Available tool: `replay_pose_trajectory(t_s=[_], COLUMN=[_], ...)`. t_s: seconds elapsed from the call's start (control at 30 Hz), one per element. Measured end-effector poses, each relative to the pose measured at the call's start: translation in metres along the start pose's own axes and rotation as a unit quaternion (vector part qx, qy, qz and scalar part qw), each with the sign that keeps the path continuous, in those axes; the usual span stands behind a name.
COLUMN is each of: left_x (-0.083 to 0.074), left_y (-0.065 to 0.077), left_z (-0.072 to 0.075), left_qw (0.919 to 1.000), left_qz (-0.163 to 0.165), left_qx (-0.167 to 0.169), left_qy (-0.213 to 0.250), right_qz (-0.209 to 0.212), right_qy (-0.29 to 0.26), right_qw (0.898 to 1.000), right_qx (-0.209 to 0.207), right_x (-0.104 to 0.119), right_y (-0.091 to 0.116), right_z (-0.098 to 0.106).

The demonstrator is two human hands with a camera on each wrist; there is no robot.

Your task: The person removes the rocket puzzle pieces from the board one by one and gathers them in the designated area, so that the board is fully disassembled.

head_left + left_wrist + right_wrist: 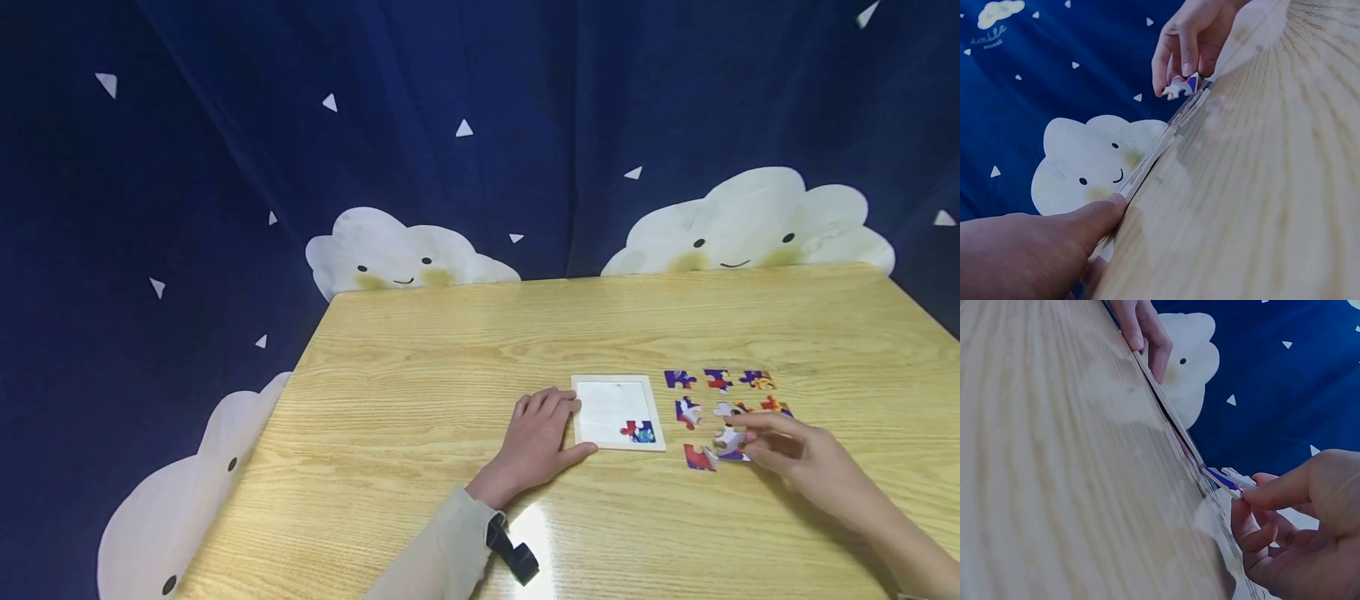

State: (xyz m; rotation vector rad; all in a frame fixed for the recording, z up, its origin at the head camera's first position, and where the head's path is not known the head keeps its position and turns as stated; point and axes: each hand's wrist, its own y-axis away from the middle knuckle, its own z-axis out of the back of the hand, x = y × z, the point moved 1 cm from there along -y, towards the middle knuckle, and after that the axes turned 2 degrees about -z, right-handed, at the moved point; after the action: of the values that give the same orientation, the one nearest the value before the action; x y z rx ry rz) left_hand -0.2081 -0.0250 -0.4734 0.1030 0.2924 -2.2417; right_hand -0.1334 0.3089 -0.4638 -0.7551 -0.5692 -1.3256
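Note:
My right hand (813, 467) pinches a white and purple jigsaw piece (1180, 86) between thumb and fingers. In the right wrist view this piece (1225, 481) is tilted, its edge at the fingertips. My left hand (536, 433) rests at the left side of a square white puzzle tray (611, 378), with its fingers on the left rim and its thumb at the lower rim. Two joined pieces (637, 432), red and blue, lie in the tray's lower right corner. Loose pieces lie right of the tray, among them a red one (697, 457) near my right hand.
Further loose pieces form rough rows, with a purple one (678, 380) and an orange one (759, 380) in the far row. The wooden table (420, 358) reaches back to a dark blue curtain (525, 108) with cloud shapes. A black strap (513, 550) hangs from my left wrist.

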Motion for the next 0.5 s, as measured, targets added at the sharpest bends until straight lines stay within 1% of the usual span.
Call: replay_pose_trajectory(t_s=[0.17, 0.33, 0.5], left_x=[0.0, 0.0, 0.001], left_y=[0.0, 0.0, -0.001], left_z=[-0.001, -0.001, -0.001], left_qw=[1.0, 1.0, 1.0], left_qz=[0.001, 0.001, 0.004], left_qx=[0.005, 0.005, 0.007], left_qy=[0.001, 0.0, 0.002], right_qz=[-0.026, -0.035, -0.04], right_qy=[0.025, 0.03, 0.039], right_qw=[0.999, 0.999, 0.998], right_qx=[0.003, 0.004, 0.008], right_x=[-0.008, -0.014, -0.016], right_y=[0.003, 0.006, 0.007], right_z=[0.006, 0.012, 0.014])
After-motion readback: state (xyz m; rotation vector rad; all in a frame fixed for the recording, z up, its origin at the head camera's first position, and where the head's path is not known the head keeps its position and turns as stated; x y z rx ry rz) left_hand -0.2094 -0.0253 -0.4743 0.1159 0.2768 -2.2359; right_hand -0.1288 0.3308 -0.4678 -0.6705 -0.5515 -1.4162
